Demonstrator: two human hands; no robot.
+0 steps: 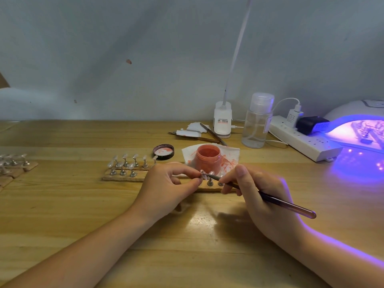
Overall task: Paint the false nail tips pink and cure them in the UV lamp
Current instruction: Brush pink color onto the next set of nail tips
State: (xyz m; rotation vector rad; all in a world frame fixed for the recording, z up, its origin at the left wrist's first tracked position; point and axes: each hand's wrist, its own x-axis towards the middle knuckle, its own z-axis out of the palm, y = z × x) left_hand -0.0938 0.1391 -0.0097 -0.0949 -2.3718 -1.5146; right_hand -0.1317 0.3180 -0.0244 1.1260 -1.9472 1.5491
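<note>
My left hand (pixel 168 183) pinches a false nail tip (pixel 203 173) on its small metal stand, just above a wooden strip (pixel 124 178) carrying several clear tips on stands. My right hand (pixel 257 192) grips a thin brush (pixel 288 205) like a pen, its bristle end touching the pinched tip. Behind my hands an open jar of pink gel (pixel 208 157) stands on a paint-smeared tissue (pixel 230 156). Its lid (pixel 163 151) lies to the left. The UV lamp (pixel 357 129) glows violet at the right edge, with a strip of tips inside.
A clear pump bottle (pixel 257 121), a white desk lamp base (pixel 222 119), a power strip (pixel 301 140), tweezers and paper scraps (pixel 193 132) line the back of the wooden table (pixel 62 204). More strips of tips (pixel 12 163) sit at the far left.
</note>
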